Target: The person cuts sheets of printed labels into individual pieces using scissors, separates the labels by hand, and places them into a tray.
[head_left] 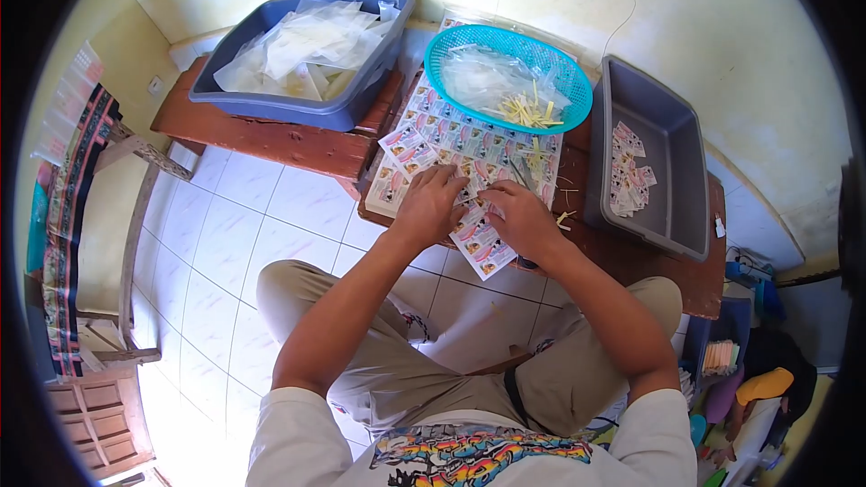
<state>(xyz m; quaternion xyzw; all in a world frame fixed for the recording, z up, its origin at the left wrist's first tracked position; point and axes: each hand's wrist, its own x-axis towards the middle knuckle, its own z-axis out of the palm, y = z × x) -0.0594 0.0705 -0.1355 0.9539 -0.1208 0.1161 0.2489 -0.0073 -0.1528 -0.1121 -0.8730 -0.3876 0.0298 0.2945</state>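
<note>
In the head view, both hands meet over a strip of small printed labels at the front edge of a stack of printed label sheets. My left hand has its fingers bent and closed at the strip's upper left. Opposite it, my right hand pinches the strip's upper right side with thumb and fingers. The strip hangs toward my lap, over the table edge. A loose label piece lies on the stack just beyond my left hand. Scissors seem to lie beyond my right hand, partly hidden.
A turquoise basket with clear plastic bags and yellow strips stands on the stack. At left, a blue-grey tub holds translucent bags. A grey tub at right contains cut labels. Another person is at lower right.
</note>
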